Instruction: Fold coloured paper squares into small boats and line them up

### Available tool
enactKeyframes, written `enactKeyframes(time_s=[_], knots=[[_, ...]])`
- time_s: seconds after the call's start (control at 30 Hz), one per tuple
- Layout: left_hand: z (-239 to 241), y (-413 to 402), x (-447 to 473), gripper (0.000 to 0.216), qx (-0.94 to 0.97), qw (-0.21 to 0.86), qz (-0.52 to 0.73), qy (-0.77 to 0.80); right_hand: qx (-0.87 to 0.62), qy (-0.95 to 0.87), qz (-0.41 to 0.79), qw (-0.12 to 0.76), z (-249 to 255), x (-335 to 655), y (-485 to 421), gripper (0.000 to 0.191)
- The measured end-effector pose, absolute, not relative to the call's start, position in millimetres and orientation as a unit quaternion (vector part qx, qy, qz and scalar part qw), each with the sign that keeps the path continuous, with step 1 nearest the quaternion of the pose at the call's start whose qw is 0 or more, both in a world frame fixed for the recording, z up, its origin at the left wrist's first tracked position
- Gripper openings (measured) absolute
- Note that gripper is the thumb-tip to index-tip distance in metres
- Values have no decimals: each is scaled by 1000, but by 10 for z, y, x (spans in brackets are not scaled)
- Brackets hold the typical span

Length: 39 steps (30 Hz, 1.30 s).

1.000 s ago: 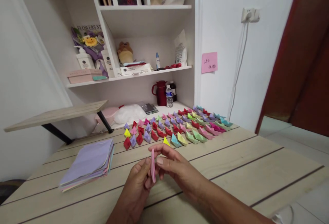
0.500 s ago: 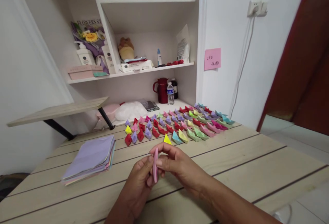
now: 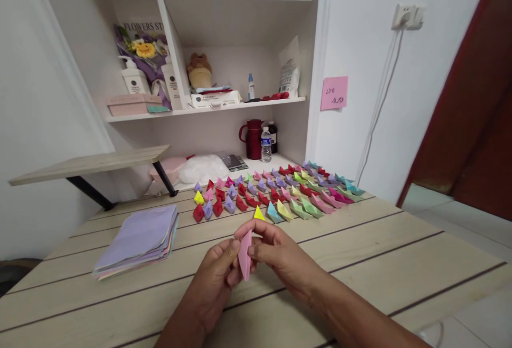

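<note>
A folded piece of pink paper (image 3: 245, 256) is held upright between my two hands, above the wooden table. My left hand (image 3: 218, 268) pinches its left side, thumb on the near face. From the right, my right hand (image 3: 276, 252) grips it with thumb and fingers, the index finger curling over its top. Some fingertips are hidden behind the paper. Just beyond my hands, rows of small folded paper boats (image 3: 285, 210) in red, purple, yellow, green, blue and pink stand on the table. To the left lies a stack of coloured paper sheets (image 3: 138, 236), purple on top.
A small raised wooden stand (image 3: 92, 164) with black legs stands at the table's back left. Behind the boats are a red jug (image 3: 253, 140), a water bottle (image 3: 266, 145) and a white plastic bag (image 3: 206, 169). A pink note (image 3: 334, 93) sticks to the wall.
The pink paper has turned from nearly edge-on to show more of its flat face. Both hands keep hold of it with little shift. The camera view has moved slightly.
</note>
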<state>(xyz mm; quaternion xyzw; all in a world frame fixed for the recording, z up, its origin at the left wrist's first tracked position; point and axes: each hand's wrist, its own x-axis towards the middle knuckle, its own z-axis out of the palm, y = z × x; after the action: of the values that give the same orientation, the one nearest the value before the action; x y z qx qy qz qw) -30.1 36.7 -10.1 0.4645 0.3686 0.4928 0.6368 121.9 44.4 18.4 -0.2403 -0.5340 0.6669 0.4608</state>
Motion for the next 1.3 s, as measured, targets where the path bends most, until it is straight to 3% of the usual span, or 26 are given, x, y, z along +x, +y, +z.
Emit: enactKeyframes(time_s=[0.17, 0.3, 0.53, 0.7, 0.97, 1.17, 1.3], knots=[[-177, 467, -329, 45, 494, 571, 507, 416, -334, -611, 521, 493, 128, 1178, 464, 34], [-202, 507, -342, 46, 501, 535, 530, 427, -342, -611, 507, 503, 86, 1171, 508, 43], [-166, 459, -328, 42, 500, 522, 550, 419, -349, -623, 490, 500, 65, 1151, 539, 4], [-149, 435, -256, 44, 490, 544, 549, 404, -370, -632, 421, 536, 31, 1141, 543, 9], [-171, 431, -135, 65, 495, 546, 576, 353, -371, -665, 275, 587, 15, 1181, 544, 15], [-142, 366, -113, 48, 526, 538, 568, 331, -344, -697, 220, 590, -27, 1190, 564, 16], [-82, 349, -128, 35, 527, 497, 589, 359, -312, -701, 270, 582, -28, 1184, 552, 11]])
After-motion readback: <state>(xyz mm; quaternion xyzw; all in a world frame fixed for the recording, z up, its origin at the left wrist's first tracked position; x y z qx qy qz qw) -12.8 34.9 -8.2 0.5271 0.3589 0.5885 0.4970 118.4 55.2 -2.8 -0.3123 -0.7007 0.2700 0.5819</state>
